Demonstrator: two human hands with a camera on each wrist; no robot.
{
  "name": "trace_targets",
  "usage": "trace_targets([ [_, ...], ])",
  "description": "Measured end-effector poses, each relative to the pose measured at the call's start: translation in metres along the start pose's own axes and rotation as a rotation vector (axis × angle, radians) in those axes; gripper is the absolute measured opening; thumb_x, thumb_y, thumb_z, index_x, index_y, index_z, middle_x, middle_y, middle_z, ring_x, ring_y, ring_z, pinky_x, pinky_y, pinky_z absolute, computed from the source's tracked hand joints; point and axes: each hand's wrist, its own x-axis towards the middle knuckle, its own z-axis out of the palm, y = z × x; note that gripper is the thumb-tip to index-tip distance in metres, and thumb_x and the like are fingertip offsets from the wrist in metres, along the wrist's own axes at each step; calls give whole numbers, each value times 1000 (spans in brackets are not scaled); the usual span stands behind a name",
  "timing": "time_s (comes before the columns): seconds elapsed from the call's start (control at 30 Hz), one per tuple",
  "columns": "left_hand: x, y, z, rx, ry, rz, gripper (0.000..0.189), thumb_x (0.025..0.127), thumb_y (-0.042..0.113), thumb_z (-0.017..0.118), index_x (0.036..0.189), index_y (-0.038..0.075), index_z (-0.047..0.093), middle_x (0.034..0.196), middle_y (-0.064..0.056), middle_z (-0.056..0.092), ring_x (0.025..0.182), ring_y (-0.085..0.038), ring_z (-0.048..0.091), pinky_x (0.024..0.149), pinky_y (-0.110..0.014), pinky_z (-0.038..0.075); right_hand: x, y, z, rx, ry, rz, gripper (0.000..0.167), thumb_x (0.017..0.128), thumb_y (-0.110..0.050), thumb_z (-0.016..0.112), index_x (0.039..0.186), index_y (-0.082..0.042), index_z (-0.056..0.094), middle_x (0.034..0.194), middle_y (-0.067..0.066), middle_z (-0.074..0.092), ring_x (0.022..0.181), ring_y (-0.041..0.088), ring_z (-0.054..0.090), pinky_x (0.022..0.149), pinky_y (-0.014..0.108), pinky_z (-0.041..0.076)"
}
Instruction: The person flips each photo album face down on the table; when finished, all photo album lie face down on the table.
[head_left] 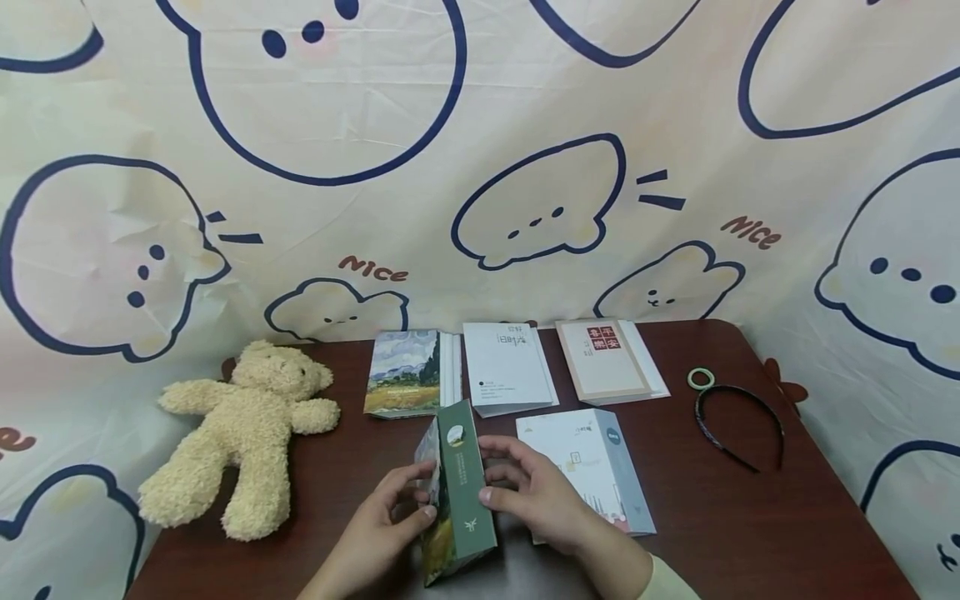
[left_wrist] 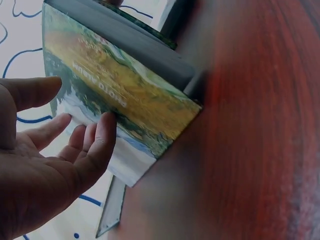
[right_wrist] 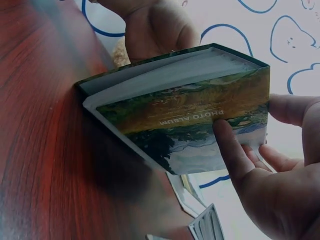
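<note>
Showing a light fingertip grip, left hand (head_left: 381,518) and right hand (head_left: 546,497) hold the photo album (head_left: 468,497) right of the plush bear (head_left: 251,427); uneven pressure could let its covers splay and slip.

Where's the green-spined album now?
In the head view, the green-spined album is at bottom centre, between the left hand and right hand, left of the blue-spined album.
</note>
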Motion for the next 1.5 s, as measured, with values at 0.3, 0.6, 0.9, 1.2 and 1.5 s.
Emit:
trace_targets([
  [0.3,4,-13,-1,107,-35,-55,55,97,24,76,148,16,56,140,-12,50,112,-27,56,90,-43,51,-6,8,-11,-23,16,-1,64,95,-5,71,152,-1,44,146,23,50,120,29,62,93,35,58],
  [0.6,6,-19,-3,122,-38,-61,55,96,25,77,146,15,58,143,-13,48,120,-31,55,94,-45,52,-12,13,-19,-40,19,28,66,97,-7,70,155,1,40,150,25,48,122,29,62,92,37,59],
  [0.9,7,-21,-4,66,-51,-77,55,96,22,76,147,12,57,146,-16,45,124,-35,52,95,-45,55,-13,19,-22,-78,56,58,67,95,-8,73,154,1,42,148,23,52,122,31,62,91,35,59],
  [1.2,7,-21,-7,110,-30,-86,56,95,25,78,147,15,58,148,-13,48,128,-36,53,97,-52,54,-12,29,-26,-189,81,77,66,95,-11,75,152,0,46,146,21,56,121,29,63,90,30,58],
  [1.5,10,-25,-11,152,-7,-110,60,93,27,80,147,15,57,148,-13,49,126,-33,55,95,-50,54,-8,33,-22,-397,96,32,61,94,-12,77,148,0,52,137,15,65,112,20,68,95,31,55],
])
